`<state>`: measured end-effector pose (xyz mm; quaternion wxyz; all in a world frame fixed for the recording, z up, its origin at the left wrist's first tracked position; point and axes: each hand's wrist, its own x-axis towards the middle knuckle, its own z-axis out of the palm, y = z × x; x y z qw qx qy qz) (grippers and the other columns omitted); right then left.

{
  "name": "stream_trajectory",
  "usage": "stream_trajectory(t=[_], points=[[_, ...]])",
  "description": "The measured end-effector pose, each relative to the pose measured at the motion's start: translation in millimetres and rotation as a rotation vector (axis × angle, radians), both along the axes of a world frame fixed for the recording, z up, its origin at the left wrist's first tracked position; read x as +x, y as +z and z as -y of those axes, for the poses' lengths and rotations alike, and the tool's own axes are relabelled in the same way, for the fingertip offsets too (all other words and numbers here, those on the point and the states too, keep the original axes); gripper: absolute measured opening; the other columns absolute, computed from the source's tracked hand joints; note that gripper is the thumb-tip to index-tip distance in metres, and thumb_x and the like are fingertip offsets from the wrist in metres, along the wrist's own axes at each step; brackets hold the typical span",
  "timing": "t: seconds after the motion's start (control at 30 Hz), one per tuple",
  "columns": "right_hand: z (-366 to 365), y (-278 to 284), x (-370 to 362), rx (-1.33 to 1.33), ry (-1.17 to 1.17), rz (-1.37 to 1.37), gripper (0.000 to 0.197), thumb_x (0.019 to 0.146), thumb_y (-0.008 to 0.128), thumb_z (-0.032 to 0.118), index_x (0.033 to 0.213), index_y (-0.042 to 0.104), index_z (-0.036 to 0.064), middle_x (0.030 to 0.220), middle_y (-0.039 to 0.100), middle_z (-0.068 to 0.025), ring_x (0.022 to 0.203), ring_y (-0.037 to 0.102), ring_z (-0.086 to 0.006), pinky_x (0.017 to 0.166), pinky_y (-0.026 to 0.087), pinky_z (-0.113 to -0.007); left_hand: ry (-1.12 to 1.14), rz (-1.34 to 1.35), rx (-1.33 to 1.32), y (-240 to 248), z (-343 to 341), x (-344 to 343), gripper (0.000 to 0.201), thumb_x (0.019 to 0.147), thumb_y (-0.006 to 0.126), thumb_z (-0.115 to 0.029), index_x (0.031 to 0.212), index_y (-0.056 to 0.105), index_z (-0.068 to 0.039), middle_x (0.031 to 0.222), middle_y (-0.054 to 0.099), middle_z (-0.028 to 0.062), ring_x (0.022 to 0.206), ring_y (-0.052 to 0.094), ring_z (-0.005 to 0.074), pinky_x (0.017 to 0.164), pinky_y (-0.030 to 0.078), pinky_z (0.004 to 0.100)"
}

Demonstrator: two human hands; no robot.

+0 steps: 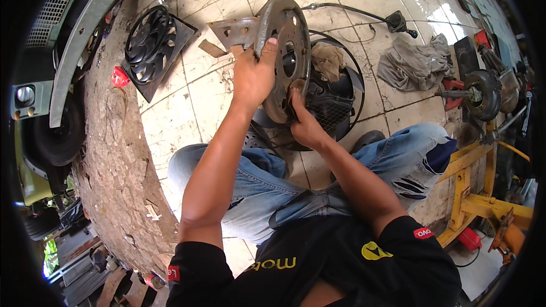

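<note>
I hold a round, worn metal disc [280, 79] with a thick rim and cut-out holes, upright on edge between my knees. My left hand [254, 77] is closed round its left rim, thumb on the face. My right hand [309, 128] is closed at its lower right edge; a small tan piece [298, 84] shows at its fingertips, its kind unclear. A rusty metal bracket [232, 32] sticks out behind the disc; whether they are joined is hidden. Just beyond lies a black fan [333, 108] with a round ring, a crumpled brown rag [328, 61] on top.
Another black fan in a square shroud [152, 51] lies on the tiles at left. A grey cloth [415, 62] and a black cable with a lever-like end [396, 21] are at right. Farther right stand a hub-like part [483, 95] and a yellow metal frame [463, 193]. A vehicle [37, 102] borders the left.
</note>
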<state>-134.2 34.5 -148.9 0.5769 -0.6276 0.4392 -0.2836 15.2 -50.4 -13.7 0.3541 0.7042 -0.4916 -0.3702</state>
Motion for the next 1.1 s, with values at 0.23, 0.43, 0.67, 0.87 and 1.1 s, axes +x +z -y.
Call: stream_trajectory(t=[0.23, 0.43, 0.67, 0.87, 1.1], points=[[8.1, -21.2, 1.5, 0.012, -0.066, 0.094, 0.097, 0.071, 0.038, -0.015, 0.162, 0.008, -0.0016, 0.169, 0.006, -0.0246, 0.158, 0.005, -0.0322, 0.126, 0.008, -0.035, -0.066, 0.027, -0.061, 8.6, -10.9, -10.0, 0.063, 0.100, 0.055, -0.055, 0.114, 0.067, 0.006, 0.094, 0.072, 0.0241, 0.092, 0.069, 0.0369, 0.087, 0.051, 0.0429], [-4.0, 16.7, 6.5, -0.045, -0.049, 0.075, 0.095, 0.073, 0.036, -0.016, 0.162, 0.006, 0.0004, 0.169, 0.006, -0.0237, 0.158, 0.002, -0.0321, 0.128, 0.008, -0.037, -0.092, 0.029, -0.013, 10.2, -11.3, -9.8, 0.065, 0.100, 0.057, -0.056, 0.107, 0.068, 0.007, 0.085, 0.069, 0.0180, 0.081, 0.065, 0.0266, 0.079, 0.050, 0.0396], [-16.2, 10.2, 0.5, 0.118, 0.041, -0.275, 0.094, 0.075, 0.042, -0.014, 0.162, 0.011, 0.0029, 0.168, 0.009, -0.0253, 0.156, 0.007, -0.0391, 0.128, 0.015, -0.044, -0.002, 0.003, -0.059, -4.9, 1.0, -4.6, 0.069, 0.098, 0.056, -0.059, 0.110, 0.069, 0.008, 0.089, 0.071, 0.0193, 0.087, 0.067, 0.0298, 0.083, 0.051, 0.0398], [-8.8, -42.5, -3.2, -0.031, -0.043, -0.332, 0.094, 0.078, 0.054, -0.007, 0.162, 0.012, 0.0045, 0.168, 0.013, -0.0241, 0.154, 0.014, -0.0465, 0.122, 0.022, -0.059, -0.017, -0.012, -0.067, -2.8, -1.7, -14.0, 0.067, 0.099, 0.056, -0.057, 0.111, 0.068, 0.007, 0.089, 0.071, 0.0223, 0.086, 0.068, 0.0327, 0.084, 0.051, 0.0405], [-29.1, -24.5, -4.3, -0.022, 0.006, -0.264, 0.092, 0.079, 0.054, -0.003, 0.162, 0.015, 0.0058, 0.168, 0.014, -0.0239, 0.152, 0.023, -0.0464, 0.118, 0.028, -0.060, -0.074, 0.077, -0.088, 8.3, -13.4, -26.1, 0.062, 0.100, 0.054, -0.054, 0.112, 0.068, 0.005, 0.091, 0.072, 0.0259, 0.089, 0.070, 0.0412, 0.083, 0.051, 0.0456]])
